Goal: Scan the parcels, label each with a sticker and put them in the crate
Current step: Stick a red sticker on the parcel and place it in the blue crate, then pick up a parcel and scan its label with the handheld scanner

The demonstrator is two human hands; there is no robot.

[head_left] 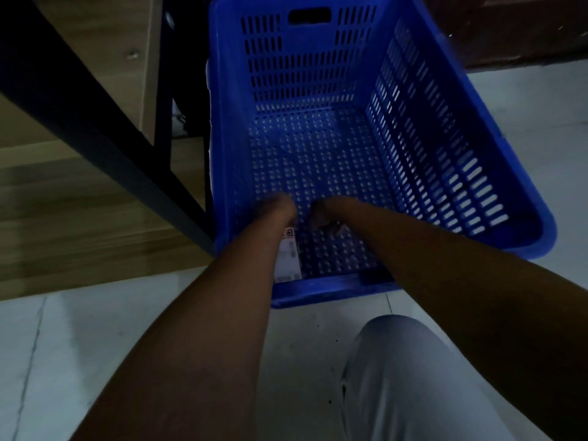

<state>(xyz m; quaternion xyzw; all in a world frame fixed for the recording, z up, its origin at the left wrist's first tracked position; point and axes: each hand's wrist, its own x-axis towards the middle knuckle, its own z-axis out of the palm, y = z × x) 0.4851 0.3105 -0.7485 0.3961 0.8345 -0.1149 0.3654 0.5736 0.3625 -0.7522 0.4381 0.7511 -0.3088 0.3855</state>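
Both hands reach down into the blue crate, low at its near end. The left hand is blurred and dim; its fingers seem curled downward over the top of a parcel, but whether they grip it or only rest on it cannot be told. The right hand sits just beside the left, fingers bent down toward the crate floor; something small and pale shows under them, too blurred to name, so its grasp cannot be told either.

The parcel stands inside the crate against the near wall, toward the near left corner, mostly hidden behind the left forearm. Its visible face is white with a printed label, dark code marks and small blocks of text.

The crate is moulded plastic, rectangular, with a thick rolled rim, walls cut by rows of upright slots, a floor pierced by a grid of small holes, and an oblong handle hole in the far wall. It sits on a pale, smooth floor with thin seam lines. Left of the crate is a wood-grain panel crossed by dark metal frame bars. A knee in light grey cloth shows at the bottom. The room is dim.
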